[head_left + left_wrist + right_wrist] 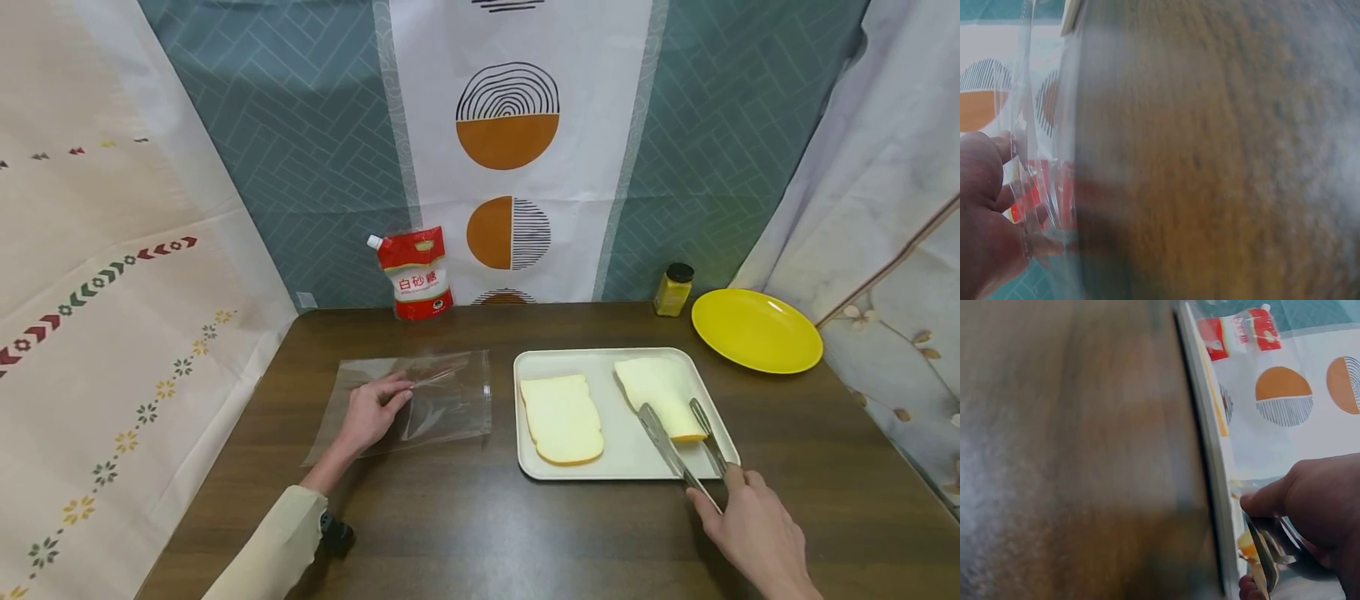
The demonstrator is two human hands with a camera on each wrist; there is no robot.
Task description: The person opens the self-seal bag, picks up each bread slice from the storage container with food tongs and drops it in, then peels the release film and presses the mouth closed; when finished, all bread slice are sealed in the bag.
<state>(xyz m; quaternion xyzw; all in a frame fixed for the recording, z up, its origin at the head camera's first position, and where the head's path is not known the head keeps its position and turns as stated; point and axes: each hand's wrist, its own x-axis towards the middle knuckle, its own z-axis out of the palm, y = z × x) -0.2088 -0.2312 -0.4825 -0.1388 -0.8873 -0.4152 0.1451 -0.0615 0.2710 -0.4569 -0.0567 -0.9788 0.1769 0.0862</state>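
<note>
My left hand (pixel 373 412) pinches the upper film of a clear plastic bag (pixel 457 417) lying on the table. In the left wrist view the film (pixel 1029 119) stands up in folds by the fingers. My right hand (pixel 757 525) grips metal tongs (pixel 663 442) by their lower end. The tong arms stand apart at the near end of the right bread slice (pixel 656 392), one on its left and one on its right. Another bread slice (pixel 562 421) lies flat on the left of the white tray (pixel 615 471). The right wrist view shows the tongs (pixel 1266 556) under the thumb.
A red and white pouch (pixel 418 279) with a white cap leans against the backdrop. At the back right are a yellow jar (pixel 673 292) with a black lid and a yellow plate (pixel 757 333). All stand on the brown wooden table (pixel 465 533); patterned cloths hang around it.
</note>
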